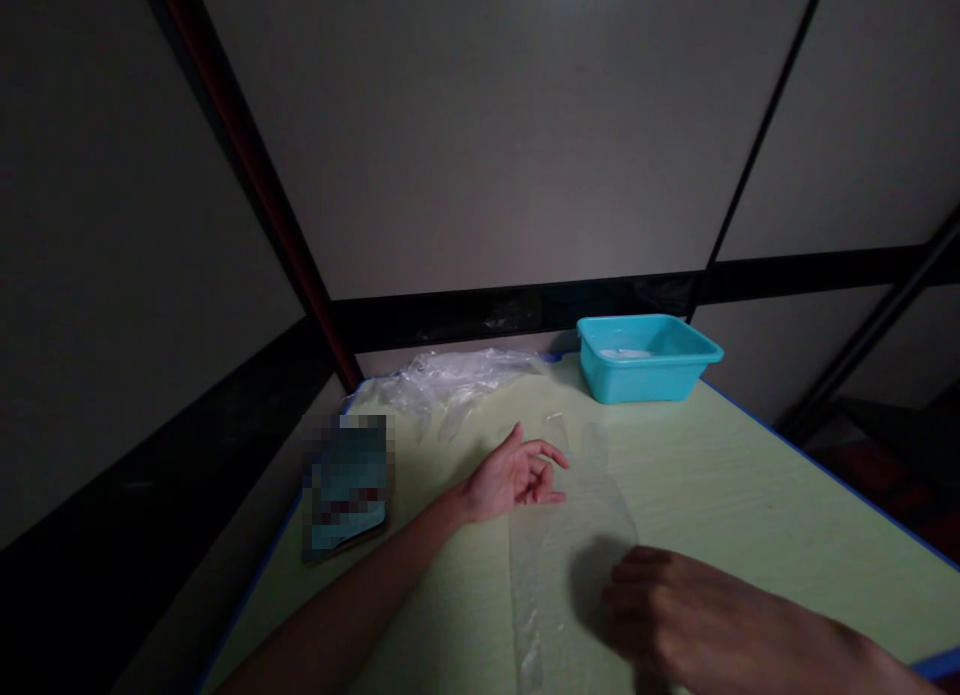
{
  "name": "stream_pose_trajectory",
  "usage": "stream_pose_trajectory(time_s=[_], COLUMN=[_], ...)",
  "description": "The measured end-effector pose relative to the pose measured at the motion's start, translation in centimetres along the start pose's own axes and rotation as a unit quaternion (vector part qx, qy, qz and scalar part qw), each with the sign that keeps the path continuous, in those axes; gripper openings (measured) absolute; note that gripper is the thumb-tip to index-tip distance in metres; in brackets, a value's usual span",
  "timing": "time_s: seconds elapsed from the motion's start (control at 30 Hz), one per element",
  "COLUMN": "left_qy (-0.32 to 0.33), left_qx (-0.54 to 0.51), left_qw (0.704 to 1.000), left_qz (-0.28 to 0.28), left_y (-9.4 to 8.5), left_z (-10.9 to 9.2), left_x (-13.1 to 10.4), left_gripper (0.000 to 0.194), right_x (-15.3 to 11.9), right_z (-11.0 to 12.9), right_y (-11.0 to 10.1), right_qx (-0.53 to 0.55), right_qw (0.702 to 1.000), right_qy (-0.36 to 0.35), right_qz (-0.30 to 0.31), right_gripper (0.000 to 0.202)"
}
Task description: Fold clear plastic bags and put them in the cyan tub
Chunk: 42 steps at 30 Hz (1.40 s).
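Observation:
A thin clear plastic bag (574, 535) lies flat on the pale green table between my hands. My left hand (517, 475) rests palm up at the bag's left side, its fingers apart and slightly curled, with nothing in them. Over the bag's right edge is my right hand (660, 605), knuckles up and fingers bent downward. Its fingertips are partly hidden, so whether they pinch the film cannot be made out. A dark shadow falls on the bag beside my right hand.
Crumpled clear plastic (465, 375) lies along the table's back edge. A turquoise basin (645, 375) with something white inside stands at the back right. At the left edge sits a blurred, flat rectangular object (351, 490). Wall panels rise behind the table (750, 505).

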<state>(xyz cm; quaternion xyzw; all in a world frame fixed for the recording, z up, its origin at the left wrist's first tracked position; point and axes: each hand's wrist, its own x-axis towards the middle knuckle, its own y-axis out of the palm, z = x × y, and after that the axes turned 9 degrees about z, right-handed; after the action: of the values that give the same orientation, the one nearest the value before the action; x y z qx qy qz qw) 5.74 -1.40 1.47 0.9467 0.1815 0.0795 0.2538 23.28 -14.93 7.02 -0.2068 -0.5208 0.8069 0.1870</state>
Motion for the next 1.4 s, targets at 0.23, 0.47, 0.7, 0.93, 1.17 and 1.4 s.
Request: stream_pose_trajectory(time_s=[0.23,0.47,0.7,0.93,1.17,1.4], left_qy=[-0.006,-0.025,-0.028,-0.066,-0.075,-0.065], left_qx=[-0.01,-0.054,-0.087,-0.099,-0.134,-0.152], left_qw=[1.0,0.998,0.996,0.993,0.987,0.985], left_qz=[0.004,0.023,0.0,0.004,-0.047,-0.052], left_y=[-0.1,-0.4,-0.5,-1.1,-1.4,-1.2], left_z=[-0.1,0.0,-0.2,-0.1,-0.4,-1.0], left_x=[-0.1,-0.1,-0.4,-0.1,0.0,-0.1], left_gripper=[0.061,0.065,0.078,0.04,0.036,0.038], right_x=[0.5,1.5,3.7,3.8,1.7,1.6], right_z=[-0.7,-5.8,-12.5,-14.2,-13.2,-11.7], right_y=[-0.4,-4.2,-3.8,-2.9,-2.8,-0.5], right_qx=[0.01,0.362,0.582,0.625,0.641,0.58], right_qw=[1.0,0.932,0.799,0.75,0.736,0.755], right_qy=[0.0,-0.001,-0.019,0.027,0.109,0.046], right_qz=[0.021,-0.006,-0.147,-0.214,-0.189,-0.304], right_gripper=[0.023,0.017,0.006,0.01,0.029,0.049])
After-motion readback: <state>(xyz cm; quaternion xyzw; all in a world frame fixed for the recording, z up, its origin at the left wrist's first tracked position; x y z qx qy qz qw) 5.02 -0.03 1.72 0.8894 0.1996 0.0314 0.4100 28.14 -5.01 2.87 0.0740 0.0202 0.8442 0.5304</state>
